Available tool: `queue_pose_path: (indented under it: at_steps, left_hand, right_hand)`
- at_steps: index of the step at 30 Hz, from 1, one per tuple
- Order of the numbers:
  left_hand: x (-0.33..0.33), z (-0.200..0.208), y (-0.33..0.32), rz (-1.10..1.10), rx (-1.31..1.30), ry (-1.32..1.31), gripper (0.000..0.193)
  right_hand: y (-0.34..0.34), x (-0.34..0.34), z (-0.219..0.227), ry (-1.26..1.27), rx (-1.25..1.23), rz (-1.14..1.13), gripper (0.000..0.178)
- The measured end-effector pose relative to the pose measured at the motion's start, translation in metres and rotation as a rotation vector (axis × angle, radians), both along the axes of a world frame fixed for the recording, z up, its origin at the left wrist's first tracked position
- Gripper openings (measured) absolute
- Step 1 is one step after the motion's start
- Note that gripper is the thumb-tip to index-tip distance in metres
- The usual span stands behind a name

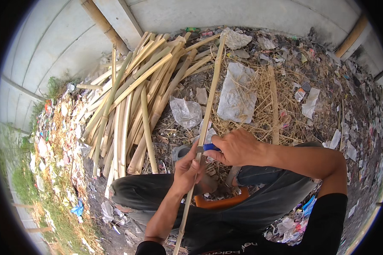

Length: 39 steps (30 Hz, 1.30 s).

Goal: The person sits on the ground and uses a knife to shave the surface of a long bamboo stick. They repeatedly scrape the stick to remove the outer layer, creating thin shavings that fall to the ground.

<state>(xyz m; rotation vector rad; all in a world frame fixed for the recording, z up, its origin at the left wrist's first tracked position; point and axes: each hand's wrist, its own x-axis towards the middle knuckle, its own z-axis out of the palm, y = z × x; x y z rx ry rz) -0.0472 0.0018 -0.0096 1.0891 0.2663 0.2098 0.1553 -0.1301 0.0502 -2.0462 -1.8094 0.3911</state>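
Observation:
A long, pale bamboo strip (211,93) runs from the far middle of the view down past my lap. My left hand (186,172) is closed around it, fingers and thumb pinching it just above knee height. Across from it, my right hand (240,148) grips a knife by its blue handle (211,147). The short blade meets the strip right beside my left fingertips; part of it is hidden there. Both hands are close together over the gap between my bent legs.
A large heap of split bamboo (136,91) lies at the left. Ahead are a pale flat slab (237,95), a crumpled clear plastic bag (186,112) and a bamboo piece (273,106) amid shavings. An orange object (223,201) sits between my legs. Litter covers the ground before a grey wall (242,15).

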Motion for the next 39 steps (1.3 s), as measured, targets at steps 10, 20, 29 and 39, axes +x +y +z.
queue_pose_path:
  at_steps: [10,20,29,39]
  left_hand:
    - [0.0,-0.001,-0.007,0.022,0.068,0.049,0.068]
    - [-0.004,0.01,-0.021,0.002,0.136,0.107,0.071]
    - [-0.001,0.008,-0.005,0.013,-0.036,0.06,0.065]
    - [-0.012,0.011,-0.028,-0.28,-0.059,0.022,0.064]
  right_hand:
    - [0.006,0.041,0.011,0.051,0.008,-0.221,0.06]
    - [0.018,0.131,0.02,0.065,0.123,-0.508,0.06]
    - [-0.002,0.007,0.003,0.032,-0.043,0.01,0.057]
    - [-0.055,0.274,-0.011,-0.046,0.279,-0.963,0.076]
